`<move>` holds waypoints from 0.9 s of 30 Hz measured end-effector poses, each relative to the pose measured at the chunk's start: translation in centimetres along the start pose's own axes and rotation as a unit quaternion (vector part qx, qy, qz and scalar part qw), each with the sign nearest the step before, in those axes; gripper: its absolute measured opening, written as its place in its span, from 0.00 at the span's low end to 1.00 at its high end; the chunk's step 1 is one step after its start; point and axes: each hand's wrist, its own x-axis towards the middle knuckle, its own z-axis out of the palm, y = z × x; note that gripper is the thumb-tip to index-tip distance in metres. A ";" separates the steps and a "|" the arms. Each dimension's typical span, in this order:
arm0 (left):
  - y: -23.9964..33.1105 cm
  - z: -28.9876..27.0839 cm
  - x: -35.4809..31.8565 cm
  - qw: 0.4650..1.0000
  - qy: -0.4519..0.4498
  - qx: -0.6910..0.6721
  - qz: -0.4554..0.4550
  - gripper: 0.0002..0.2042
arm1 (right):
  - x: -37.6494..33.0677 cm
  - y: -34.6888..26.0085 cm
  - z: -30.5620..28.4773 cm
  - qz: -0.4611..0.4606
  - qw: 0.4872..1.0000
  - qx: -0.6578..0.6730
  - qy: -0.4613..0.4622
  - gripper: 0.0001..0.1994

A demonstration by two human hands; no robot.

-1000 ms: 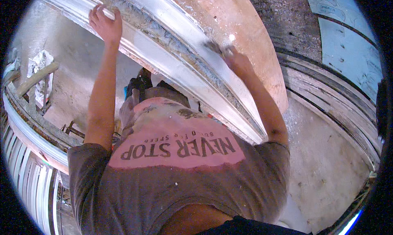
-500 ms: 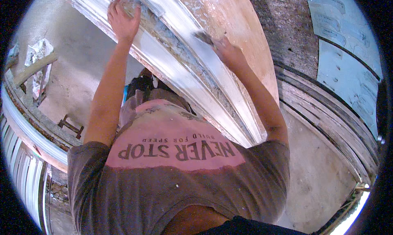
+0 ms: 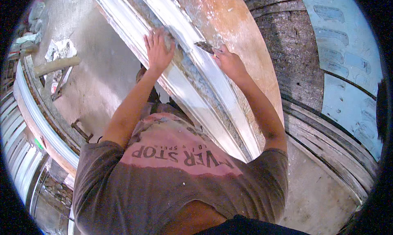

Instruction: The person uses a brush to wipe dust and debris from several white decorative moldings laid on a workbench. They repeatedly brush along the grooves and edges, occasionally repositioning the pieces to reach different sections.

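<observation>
Two long white plaster mouldings, a left one and a right one, run side by side from the far left toward my body. A rough grey groove lies between them. My left hand, open with its fingers stretched out, rests over the left moulding beside the groove. In my right hand is a small scraper, closed in the fingers. Its dark, stained blade lies at the right moulding's surface, near the edge of an orange-brown board.
To the right stand a dark rough panel, light blue sheets and stacked wooden planks. On the left are a curved white moulding, a wooden post and a small metal frame on the concrete floor.
My left hand has moved right and nearer along the left moulding. My right hand, still gripping the scraper, has shifted slightly right and nearer. The whole view has swung somewhat.
</observation>
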 end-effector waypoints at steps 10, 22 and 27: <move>-8.8 -3.6 11.4 0.989 -0.080 -0.089 0.084 0.27 | 10.9 -5.3 -3.7 0.057 0.997 0.000 0.044 0.17; -13.2 -3.3 18.7 0.987 -0.102 -0.062 0.109 0.29 | 19.4 -10.5 -5.7 0.082 0.995 -0.038 0.048 0.17; -14.0 -4.4 18.9 0.970 -0.191 0.020 0.149 0.33 | 33.3 -13.5 -8.3 -0.022 0.988 -0.062 0.139 0.17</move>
